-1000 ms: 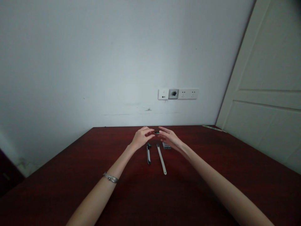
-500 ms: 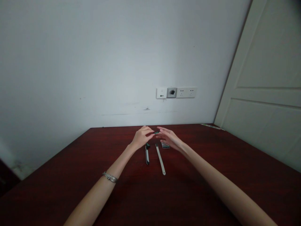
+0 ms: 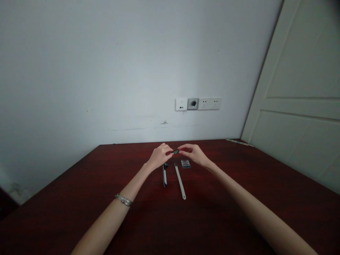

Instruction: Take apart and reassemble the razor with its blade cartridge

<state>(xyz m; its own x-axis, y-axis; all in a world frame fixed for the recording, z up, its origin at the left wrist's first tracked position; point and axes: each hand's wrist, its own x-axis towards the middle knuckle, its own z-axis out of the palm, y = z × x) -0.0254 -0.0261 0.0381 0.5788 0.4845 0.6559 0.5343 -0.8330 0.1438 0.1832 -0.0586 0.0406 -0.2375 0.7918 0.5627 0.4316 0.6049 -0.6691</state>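
Observation:
Both my hands meet above the far middle of the dark red table [image 3: 79,198]. My left hand [image 3: 158,156] and my right hand [image 3: 193,153] each pinch one end of a small dark green piece [image 3: 175,151] held between their fingertips. Below them on the table lie a black razor handle [image 3: 164,175], a long white stick-shaped handle [image 3: 180,180] and a small clear case with green inside [image 3: 185,163]. A silver bracelet [image 3: 123,200] sits on my left forearm.
A white wall rises behind the table, with a row of sockets [image 3: 198,103] on it. A white door [image 3: 300,95] stands at the right, close to the table's right edge. A thin strip [image 3: 237,142] lies at the table's far right corner.
My right hand's fingers have curled from stretched out into a pinch on the small piece, uncovering the clear case. The view has shifted slightly.

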